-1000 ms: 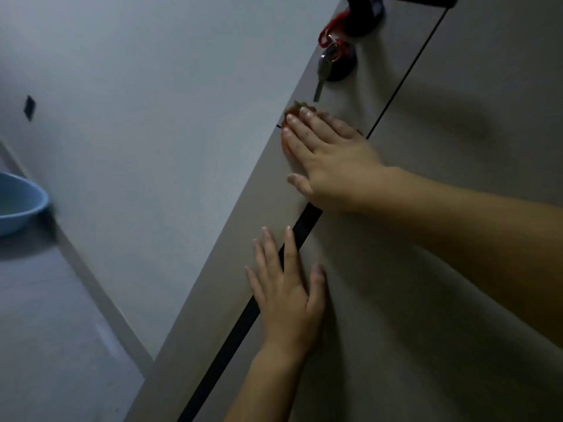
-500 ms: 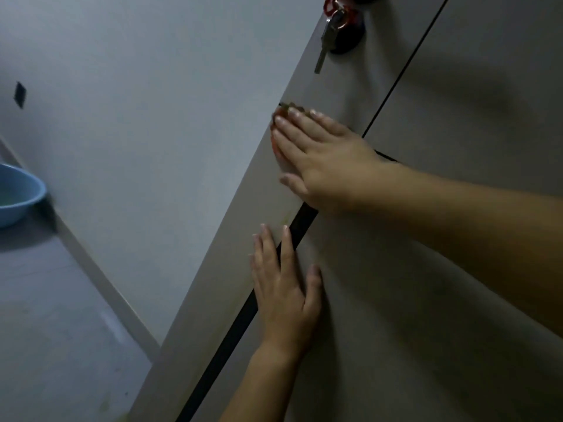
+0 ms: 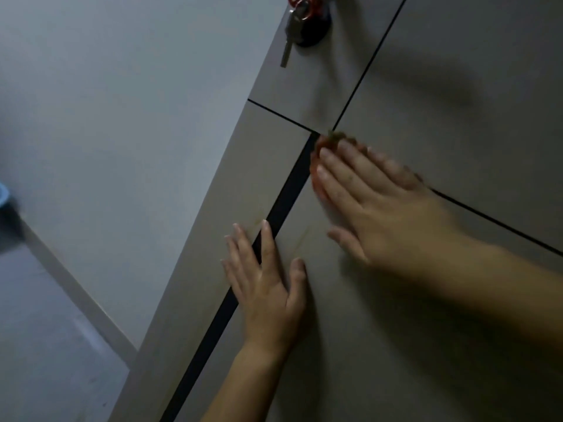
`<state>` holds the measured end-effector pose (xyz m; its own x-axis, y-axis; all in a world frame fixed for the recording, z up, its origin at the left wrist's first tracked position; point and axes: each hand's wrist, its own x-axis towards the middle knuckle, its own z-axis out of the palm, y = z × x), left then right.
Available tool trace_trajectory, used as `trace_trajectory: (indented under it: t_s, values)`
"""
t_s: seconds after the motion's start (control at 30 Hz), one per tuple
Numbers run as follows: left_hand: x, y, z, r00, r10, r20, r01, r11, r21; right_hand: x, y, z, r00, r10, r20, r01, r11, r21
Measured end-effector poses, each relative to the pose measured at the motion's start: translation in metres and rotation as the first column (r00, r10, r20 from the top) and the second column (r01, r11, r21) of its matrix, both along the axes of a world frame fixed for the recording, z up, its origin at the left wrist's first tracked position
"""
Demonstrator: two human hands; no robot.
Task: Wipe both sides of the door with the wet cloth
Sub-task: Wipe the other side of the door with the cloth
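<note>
A grey-beige door [image 3: 426, 86] with thin dark grooves and a wide black stripe fills the right of the head view. My right hand [image 3: 374, 205] lies flat on it and presses an orange-red cloth [image 3: 318, 153] against the panel; only the cloth's edge shows past my fingertips. My left hand [image 3: 268, 284] rests flat on the door lower down, fingers spread across the black stripe, holding nothing.
A key [image 3: 288, 41] with a red ring hangs from the dark lock [image 3: 313, 28] at the top. To the left are a pale wall [image 3: 122, 132], its skirting board and a grey floor [image 3: 39, 345]. The rim of a blue basin [image 3: 3, 194] shows at the left edge.
My right hand has slid the cloth rightward across the door, from the left edge strip to just past the black stripe. My left hand has stayed in place.
</note>
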<state>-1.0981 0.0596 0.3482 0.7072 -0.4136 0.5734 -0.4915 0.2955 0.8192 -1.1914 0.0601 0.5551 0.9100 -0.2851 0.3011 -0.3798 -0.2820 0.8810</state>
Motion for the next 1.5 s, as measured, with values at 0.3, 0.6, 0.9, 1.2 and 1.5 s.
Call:
trace_trajectory:
  t_s: [0.3,0.6,0.9,1.2,1.5]
  values:
    - [0.001,-0.003,-0.004,1.000,0.007,0.004,-0.007,0.999,-0.046,0.004,0.001,0.000,1.000,-0.004,0.027,0.004,1.000,-0.016]
    - [0.011,0.001,-0.020,0.995,0.013,0.095,-0.009,0.999,-0.041,0.033,0.006,-0.035,0.992,0.010,-0.124,0.003,0.995,0.104]
    - [0.015,0.003,-0.030,0.997,-0.021,0.069,0.021,1.000,-0.004,0.132,-0.007,-0.032,0.984,-0.053,-0.171,0.065,0.996,0.066]
    - [0.010,0.003,-0.028,0.999,0.003,0.043,-0.002,1.000,-0.025,0.029,0.011,-0.030,0.991,-0.128,0.034,0.125,0.989,0.083]
    - [-0.016,0.010,-0.015,0.981,0.001,0.195,0.010,0.998,-0.057,-0.065,0.030,-0.054,0.978,-0.081,0.194,0.076,0.997,0.033]
